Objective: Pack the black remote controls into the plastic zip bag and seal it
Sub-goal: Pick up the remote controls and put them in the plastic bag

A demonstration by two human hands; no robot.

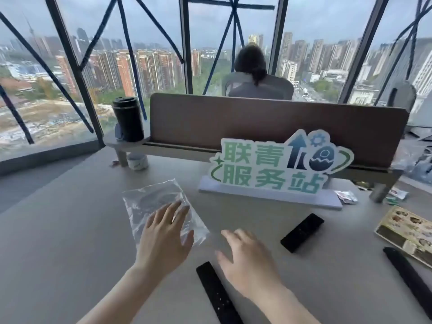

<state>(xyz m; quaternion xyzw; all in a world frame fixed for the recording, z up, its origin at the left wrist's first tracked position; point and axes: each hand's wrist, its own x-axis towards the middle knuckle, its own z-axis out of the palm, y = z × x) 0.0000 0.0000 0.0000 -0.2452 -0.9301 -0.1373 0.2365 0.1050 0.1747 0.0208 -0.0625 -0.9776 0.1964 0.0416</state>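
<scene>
A white cutout sign (278, 167) on the desk reads "联青服务站" in green characters.

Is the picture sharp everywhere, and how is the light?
Head view: soft grey daylight, only faint shadows; right hand and left hand slightly motion-blurred; window frames bend from the wide lens; zip bag shows pale glare.

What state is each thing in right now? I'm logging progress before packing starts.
Plastic zip bag: flat on the table, empty, left hand over it.
Near remote: on the table, unpacked.
Middle remote: on the table, unpacked.
Right remote: on the table, unpacked.
Left hand: open, fingers spread.
Right hand: open, holding nothing.
Black tumbler: upright, lid on.
</scene>
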